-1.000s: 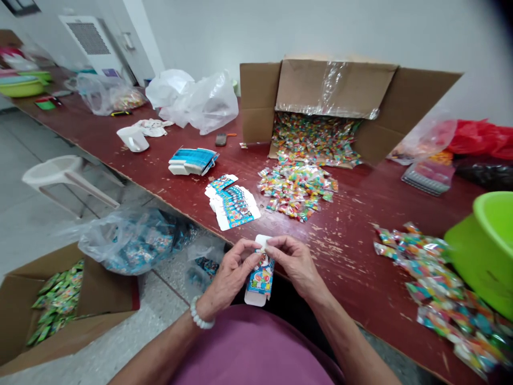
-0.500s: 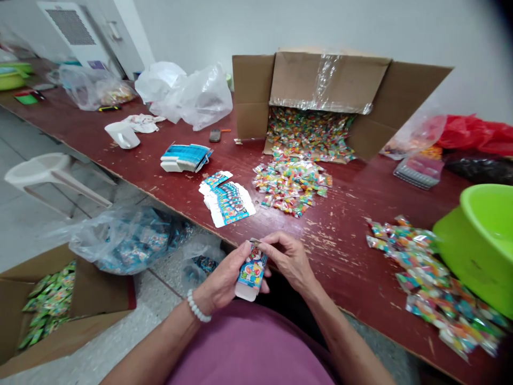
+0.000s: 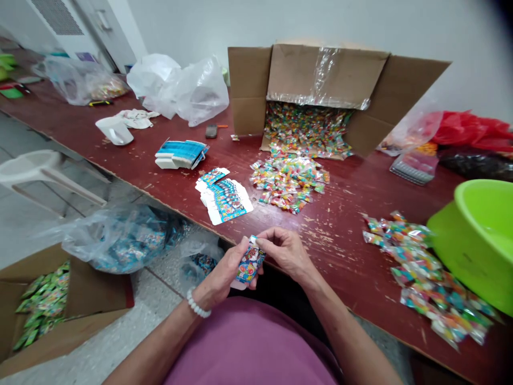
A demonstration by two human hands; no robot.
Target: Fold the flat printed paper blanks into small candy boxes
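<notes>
My left hand [image 3: 224,272] wraps round a small blue printed carton [image 3: 249,264] held just off the near edge of the dark red table [image 3: 344,224]. My right hand [image 3: 286,252] pinches the carton's top flap with thumb and fingers. A fan of flat unfolded cartons [image 3: 224,200] lies on the table just beyond my hands. A heap of small colourful candy packets [image 3: 289,182] lies past that, spilling from an open cardboard box [image 3: 320,96] on its side. More candy packets [image 3: 425,272] are spread to my right.
A green plastic basin [image 3: 476,240] stands at the right. A stack of blue cartons [image 3: 180,154], a white scoop [image 3: 114,131] and plastic bags [image 3: 184,91] lie at the left back. On the floor sit a bag of cartons [image 3: 120,240], a cardboard box [image 3: 44,310] and a white stool [image 3: 40,171].
The carton's top flap, open and upright a second ago, is now folded down under my right fingers. Both hands stayed at the table edge; the view shifted slightly.
</notes>
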